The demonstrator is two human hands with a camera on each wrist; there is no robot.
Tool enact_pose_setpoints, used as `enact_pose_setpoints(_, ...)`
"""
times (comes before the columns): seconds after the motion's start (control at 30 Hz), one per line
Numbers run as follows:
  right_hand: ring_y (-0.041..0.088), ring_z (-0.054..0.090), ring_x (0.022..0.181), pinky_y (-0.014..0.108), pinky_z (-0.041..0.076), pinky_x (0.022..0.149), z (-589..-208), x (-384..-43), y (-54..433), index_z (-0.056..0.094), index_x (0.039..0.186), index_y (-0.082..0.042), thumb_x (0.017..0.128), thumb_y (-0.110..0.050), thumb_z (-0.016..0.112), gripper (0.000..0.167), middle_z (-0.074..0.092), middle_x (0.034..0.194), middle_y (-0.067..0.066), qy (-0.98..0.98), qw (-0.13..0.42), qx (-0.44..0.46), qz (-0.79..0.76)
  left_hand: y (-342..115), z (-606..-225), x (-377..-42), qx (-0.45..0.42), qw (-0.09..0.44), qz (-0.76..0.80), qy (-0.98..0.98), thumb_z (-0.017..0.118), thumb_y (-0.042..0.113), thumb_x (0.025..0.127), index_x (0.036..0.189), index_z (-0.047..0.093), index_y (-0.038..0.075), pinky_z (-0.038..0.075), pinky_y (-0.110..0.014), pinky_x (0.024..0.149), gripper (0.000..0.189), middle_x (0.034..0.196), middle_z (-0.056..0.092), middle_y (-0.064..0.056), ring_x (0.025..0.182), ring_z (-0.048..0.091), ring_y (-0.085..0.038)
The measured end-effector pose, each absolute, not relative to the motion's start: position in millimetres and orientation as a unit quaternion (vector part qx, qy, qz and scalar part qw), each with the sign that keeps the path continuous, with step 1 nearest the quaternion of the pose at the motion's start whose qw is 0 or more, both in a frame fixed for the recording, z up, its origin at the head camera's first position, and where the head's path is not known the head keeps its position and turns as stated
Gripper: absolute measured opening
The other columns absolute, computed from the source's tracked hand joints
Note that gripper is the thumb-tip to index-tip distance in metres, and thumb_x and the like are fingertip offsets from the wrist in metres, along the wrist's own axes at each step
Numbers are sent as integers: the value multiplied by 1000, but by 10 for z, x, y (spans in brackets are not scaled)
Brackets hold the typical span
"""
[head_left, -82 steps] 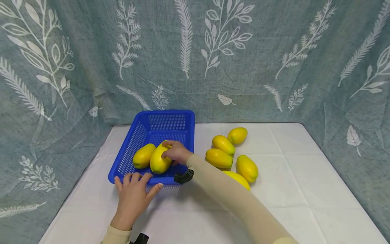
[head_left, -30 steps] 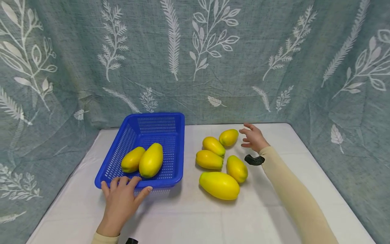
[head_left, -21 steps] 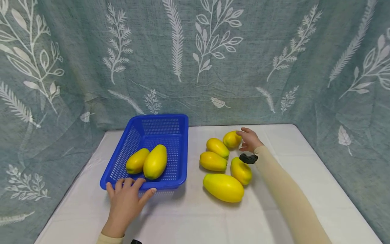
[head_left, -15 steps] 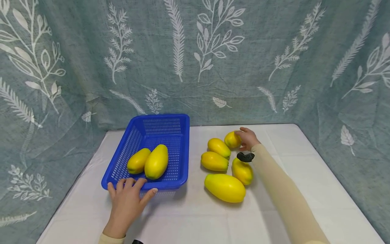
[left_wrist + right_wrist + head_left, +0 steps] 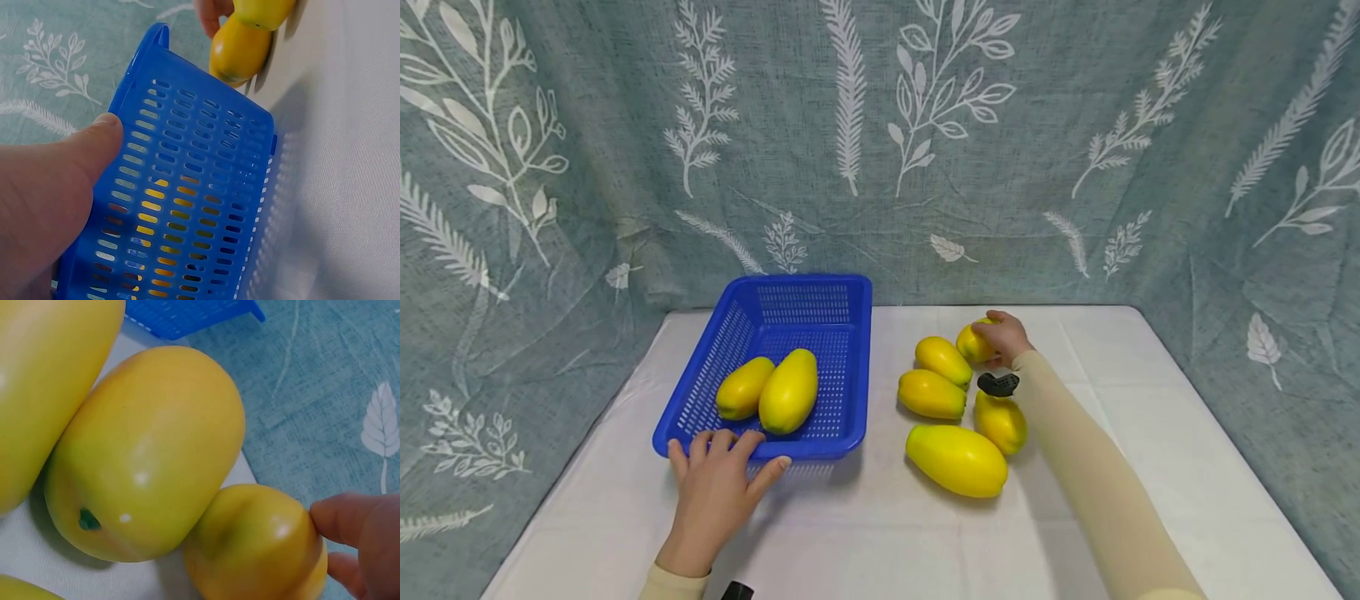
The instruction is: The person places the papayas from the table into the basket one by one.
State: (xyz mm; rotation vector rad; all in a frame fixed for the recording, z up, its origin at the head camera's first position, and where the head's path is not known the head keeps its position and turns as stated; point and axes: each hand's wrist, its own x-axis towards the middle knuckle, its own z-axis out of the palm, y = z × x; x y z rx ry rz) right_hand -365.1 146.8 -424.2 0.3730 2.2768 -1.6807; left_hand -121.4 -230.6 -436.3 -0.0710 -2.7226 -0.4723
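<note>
A grey-green cloth backdrop (image 5: 1045,108) (its pattern all white leafy sprigs) behind and beside a white-covered table (image 5: 865,550).

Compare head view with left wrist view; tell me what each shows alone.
Head view only: two whole yellow fruits inside the blue basket, and the right arm's sleeve. Left wrist view only: the basket's outer wall close up, yellow peeking through its slots. Both: the basket, left hand against it, fruits outside it, right hand, leaf-print cloth.
</note>
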Motion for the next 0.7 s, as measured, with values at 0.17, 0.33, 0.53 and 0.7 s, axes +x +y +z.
enact_pose_setpoints(0.17, 47, 40, 145, 64, 46, 106, -4271, -3689, 1470, 24, 163, -15, 104, -22, 51, 66, 29, 165, 22, 787, 143, 130, -586, -2299, -4348, -1218, -22, 182, -166, -969, 79, 40, 87, 110, 71, 2, 12, -80, 103, 45, 105, 66, -30, 117, 47, -62)
enact_pose_setpoints(0.33, 46, 39, 146, 64, 45, 107, -4268, -3668, 1467, 25, 163, -15, 103, -21, 49, 64, 29, 165, 21, 779, 142, 131, -597, -2301, -4346, -1209, -21, 181, -166, -969, 79, 39, 87, 110, 71, 2, 12, -80, 103, 44, 105, 66, -30, 117, 47, -62)
enact_pose_setpoints(0.53, 45, 39, 146, 63, 46, 107, -4264, -3655, 1474, 28, 162, -15, 102, -22, 48, 64, 30, 164, 20, 774, 137, 134, -603, -2296, -4342, -1205, -17, 175, -164, -971, 78, 40, 88, 111, 71, 3, 12, -80, 104, 45, 107, 65, -30, 119, 47, -62)
enact_pose_setpoints(0.7, 44, 39, 146, 62, 45, 109, -4203, -3685, 1466, 28, 162, -15, 101, -20, 48, 64, 30, 165, 20, 759, 125, 133, -624, -2289, -4341, -1204, -16, 176, -163, -971, 78, 41, 88, 111, 72, 3, 12, -81, 104, 45, 107, 65, -31, 119, 47, -62)
